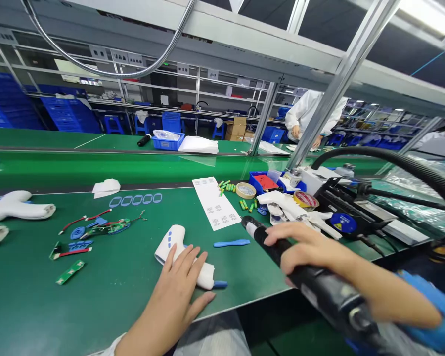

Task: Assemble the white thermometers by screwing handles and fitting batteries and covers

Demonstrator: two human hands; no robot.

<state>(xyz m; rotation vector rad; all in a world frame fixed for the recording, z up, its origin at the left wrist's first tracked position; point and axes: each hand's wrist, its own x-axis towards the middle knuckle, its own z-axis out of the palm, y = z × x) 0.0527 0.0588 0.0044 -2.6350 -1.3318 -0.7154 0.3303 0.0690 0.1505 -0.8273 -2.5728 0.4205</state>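
Observation:
My left hand (178, 284) lies flat, fingers stretched out, on a white thermometer-gun housing (174, 243) that rests on the green bench near its front edge. My right hand (311, 249) is wrapped round a black electric screwdriver (319, 282), whose white-banded tip (249, 227) points left, a little above the bench. A loose blue trigger part (232, 243) lies between the housing and the tool tip. A white label sheet (215, 202) lies just behind.
Circuit boards with red wires (96, 230), blue rings (135, 200) and more white housings (17, 205) lie at left. Green batteries (228, 186), tape rolls (245, 190), a blue tray (265, 182) and black hoses (411, 168) crowd the right. A person in white stands behind.

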